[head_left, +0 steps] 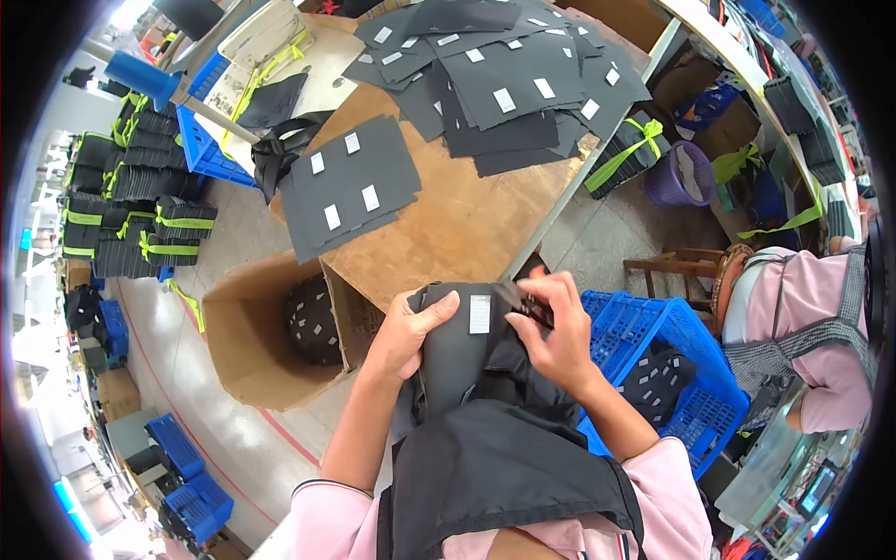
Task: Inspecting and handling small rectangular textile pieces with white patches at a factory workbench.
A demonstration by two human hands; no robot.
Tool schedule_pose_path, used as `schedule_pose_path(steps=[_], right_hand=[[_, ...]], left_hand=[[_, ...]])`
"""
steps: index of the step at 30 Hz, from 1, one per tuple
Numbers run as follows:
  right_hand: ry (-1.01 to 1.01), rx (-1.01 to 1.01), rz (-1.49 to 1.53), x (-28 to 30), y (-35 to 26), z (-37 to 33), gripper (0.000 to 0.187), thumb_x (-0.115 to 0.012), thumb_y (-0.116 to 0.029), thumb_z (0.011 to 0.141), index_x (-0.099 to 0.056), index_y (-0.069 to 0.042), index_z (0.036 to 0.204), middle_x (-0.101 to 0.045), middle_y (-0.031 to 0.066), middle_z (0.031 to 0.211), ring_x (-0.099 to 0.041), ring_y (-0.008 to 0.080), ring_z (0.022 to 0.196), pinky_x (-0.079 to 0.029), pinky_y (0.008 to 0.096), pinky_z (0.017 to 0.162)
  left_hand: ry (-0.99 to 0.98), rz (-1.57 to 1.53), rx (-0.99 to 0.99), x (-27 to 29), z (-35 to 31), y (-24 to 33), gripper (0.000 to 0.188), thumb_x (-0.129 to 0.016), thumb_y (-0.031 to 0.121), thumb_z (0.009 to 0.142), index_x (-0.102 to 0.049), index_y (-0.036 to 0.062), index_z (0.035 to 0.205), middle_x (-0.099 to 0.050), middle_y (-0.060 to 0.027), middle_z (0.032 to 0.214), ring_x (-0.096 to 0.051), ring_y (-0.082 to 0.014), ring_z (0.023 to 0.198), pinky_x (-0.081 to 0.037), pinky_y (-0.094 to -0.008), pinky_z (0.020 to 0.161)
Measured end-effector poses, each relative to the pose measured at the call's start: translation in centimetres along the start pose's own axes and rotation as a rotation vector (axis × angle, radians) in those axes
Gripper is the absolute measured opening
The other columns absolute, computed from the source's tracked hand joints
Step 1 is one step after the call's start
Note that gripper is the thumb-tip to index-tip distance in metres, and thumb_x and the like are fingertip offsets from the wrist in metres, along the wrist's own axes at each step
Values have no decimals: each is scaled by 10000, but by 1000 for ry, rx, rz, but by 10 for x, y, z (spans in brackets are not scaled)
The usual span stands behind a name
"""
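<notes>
Over my lap, my left hand (pixel 406 338) grips a dark grey fabric piece (pixel 450 345), thumb on top and fingers behind it. A white label (pixel 479 315) sits near the piece's upper right edge. My right hand (pixel 560 327) is closed around small dark thread snips (pixel 510 295), whose blades lie at that upper right edge; fingers partly hide them. Past my hands, the wooden table (pixel 467 219) bears a stack of similar grey labelled pieces (pixel 353 187) at its left and a larger spread heap (pixel 509 79) at its far side.
An open cardboard box (pixel 245 327) holding labelled dark pieces stands at the left. To my right is a blue crate (pixel 691 327) with more pieces, beside a wooden stool (pixel 677 266) and a purple basket (pixel 677 177). Another person (pixel 803 308) sits at the far right.
</notes>
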State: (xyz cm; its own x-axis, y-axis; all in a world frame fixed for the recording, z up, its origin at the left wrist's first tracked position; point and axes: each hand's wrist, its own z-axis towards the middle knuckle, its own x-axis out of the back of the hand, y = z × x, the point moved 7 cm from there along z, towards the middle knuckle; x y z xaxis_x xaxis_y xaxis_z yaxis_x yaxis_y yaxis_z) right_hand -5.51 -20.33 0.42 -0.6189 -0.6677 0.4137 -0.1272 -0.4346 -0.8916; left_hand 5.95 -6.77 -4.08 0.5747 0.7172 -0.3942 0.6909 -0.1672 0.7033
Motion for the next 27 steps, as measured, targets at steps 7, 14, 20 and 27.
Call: schedule_pose_path(steps=[7, 14, 20, 27], right_hand=[[-84, 181, -158, 4, -6, -5, 309, -732, -93, 679, -596, -83, 956, -540, 73, 812, -566, 240, 613, -451, 328, 547], [-127, 219, -42, 0, -11, 9, 285, -729, -72, 661, -613, -76, 922, -554, 74, 779, -569, 253, 614, -459, 333, 556], [-124, 354, -212, -1, -17, 6, 298, -730, -38, 636, -630, -73, 915, -560, 74, 760, -552, 237, 609, -446, 311, 549], [-70, 306, -89, 9, -11, 9, 271, -726, -76, 654, -634, -95, 909, -558, 52, 760, -543, 233, 599, -434, 317, 537]], left_hand=[[-23, 96, -49, -6, 0, 5, 238, -642, 209, 861, -622, -15, 938, -628, -34, 841, -568, -87, 726, -468, -235, 644], [-12, 146, -57, -6, -2, 11, 209, -628, 212, 871, -620, 4, 882, -599, 2, 767, -522, -61, 667, -426, -215, 595], [-11, 177, -64, -6, 0, 12, 215, -631, 220, 869, -621, 5, 867, -594, 4, 753, -515, -59, 658, -421, -216, 584], [-6, 149, -49, -4, 4, 12, 212, -629, 217, 867, -620, 6, 876, -591, 4, 750, -517, -62, 648, -423, -221, 577]])
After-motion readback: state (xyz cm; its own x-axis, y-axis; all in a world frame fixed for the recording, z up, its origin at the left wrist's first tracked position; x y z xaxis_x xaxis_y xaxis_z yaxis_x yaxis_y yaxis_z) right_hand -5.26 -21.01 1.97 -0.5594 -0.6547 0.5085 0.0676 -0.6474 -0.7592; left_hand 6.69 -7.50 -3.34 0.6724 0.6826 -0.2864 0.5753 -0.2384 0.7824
